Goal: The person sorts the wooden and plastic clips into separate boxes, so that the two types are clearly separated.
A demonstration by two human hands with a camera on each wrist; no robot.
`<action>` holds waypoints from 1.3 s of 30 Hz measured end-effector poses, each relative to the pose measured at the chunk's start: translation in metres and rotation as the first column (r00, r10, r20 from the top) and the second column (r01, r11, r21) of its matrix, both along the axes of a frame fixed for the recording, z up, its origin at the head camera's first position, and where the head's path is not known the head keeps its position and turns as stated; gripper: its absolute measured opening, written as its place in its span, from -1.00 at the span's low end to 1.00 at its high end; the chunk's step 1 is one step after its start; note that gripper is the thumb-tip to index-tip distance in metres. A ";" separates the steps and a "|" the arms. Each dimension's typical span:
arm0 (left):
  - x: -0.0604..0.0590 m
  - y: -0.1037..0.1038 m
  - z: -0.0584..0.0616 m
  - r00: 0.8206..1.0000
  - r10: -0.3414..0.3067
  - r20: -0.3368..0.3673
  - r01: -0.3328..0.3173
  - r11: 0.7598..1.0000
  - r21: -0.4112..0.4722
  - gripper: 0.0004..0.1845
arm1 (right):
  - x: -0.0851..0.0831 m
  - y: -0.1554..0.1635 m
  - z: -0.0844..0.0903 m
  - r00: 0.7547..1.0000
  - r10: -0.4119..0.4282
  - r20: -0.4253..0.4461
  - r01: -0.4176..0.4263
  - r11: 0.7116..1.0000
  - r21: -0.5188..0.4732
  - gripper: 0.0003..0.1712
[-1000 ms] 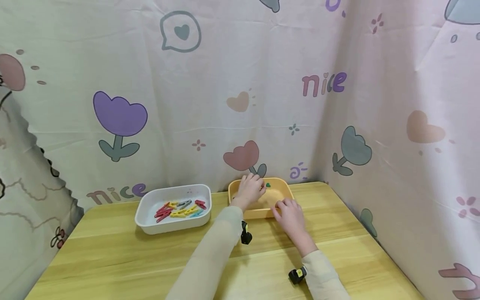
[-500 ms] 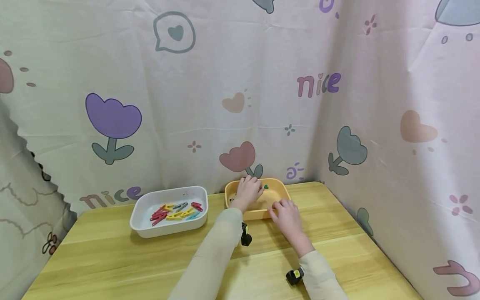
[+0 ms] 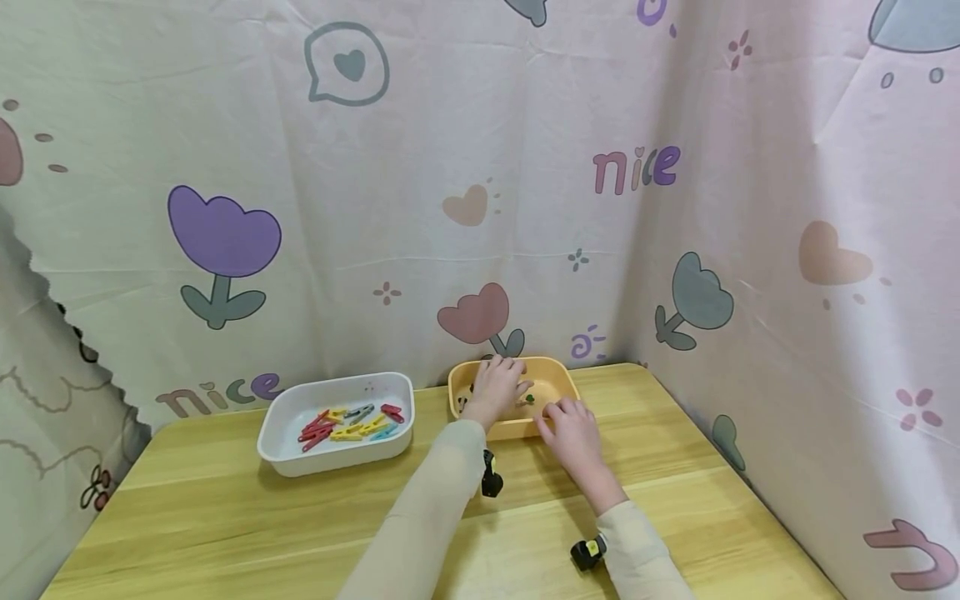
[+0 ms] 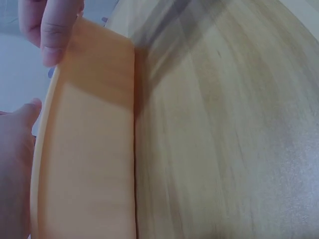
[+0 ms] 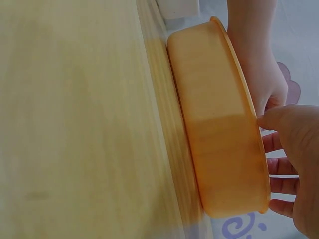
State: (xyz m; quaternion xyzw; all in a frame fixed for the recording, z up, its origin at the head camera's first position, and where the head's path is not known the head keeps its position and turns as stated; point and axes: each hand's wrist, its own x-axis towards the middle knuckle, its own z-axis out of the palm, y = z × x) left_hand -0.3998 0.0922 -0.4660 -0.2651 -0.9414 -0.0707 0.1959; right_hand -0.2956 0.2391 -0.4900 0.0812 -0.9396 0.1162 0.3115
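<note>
A green clip (image 3: 529, 399) now lies lower in the orange tray (image 3: 558, 377), between relaxed left hand (image 3: 495, 387) and right hand (image 3: 572, 432); white tray (image 3: 300, 402) holds coloured clips (image 3: 352, 421).

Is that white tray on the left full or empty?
Partly filled. The white tray holds a loose scatter of coloured clothespins across its floor, red, yellow, grey and blue, with bare white bottom showing around them.

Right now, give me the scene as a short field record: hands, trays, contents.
left hand: inside the orange tray, fingers curled; grip cannot be told
right hand: at the orange tray's near rim, fingers over the edge
orange tray contents: small green piece
white tray: left of the orange tray, holds coloured clips
surface: wooden table
</note>
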 end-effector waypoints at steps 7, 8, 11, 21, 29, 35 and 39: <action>0.004 -0.003 -0.001 0.998 -0.023 -0.054 0.024 1.000 0.016 -0.70 | 0.000 -0.001 0.000 1.000 -0.004 0.020 0.004 1.000 -0.009 -0.79; 0.004 -0.003 -0.001 0.998 -0.025 -0.062 0.026 1.000 0.014 -0.70 | 0.001 -0.001 0.001 1.000 -0.005 0.025 0.005 1.000 -0.012 -0.79; 0.005 -0.007 -0.001 0.996 -0.027 -0.085 0.029 0.999 0.015 -0.71 | 0.002 -0.002 0.003 0.999 -0.003 0.036 0.003 1.000 -0.021 -0.78; 0.011 -0.024 0.005 0.989 -0.051 -0.138 0.060 0.996 0.061 -0.74 | 0.001 -0.001 0.003 0.999 -0.001 0.046 0.002 1.000 -0.025 -0.78; 0.020 -0.040 0.005 0.977 -0.067 -0.201 0.083 0.994 0.075 -0.79 | 0.001 0.000 0.001 0.999 0.007 0.041 -0.006 1.000 -0.029 -0.78; 0.029 -0.054 0.005 0.981 -0.045 -0.187 0.057 0.996 0.063 -0.80 | 0.002 -0.001 0.000 0.999 0.012 0.039 -0.011 0.999 -0.034 -0.78; 0.034 -0.062 0.010 0.987 -0.033 -0.159 0.044 0.997 0.067 -0.81 | 0.001 0.000 0.000 0.999 0.001 0.054 0.001 0.999 -0.040 -0.78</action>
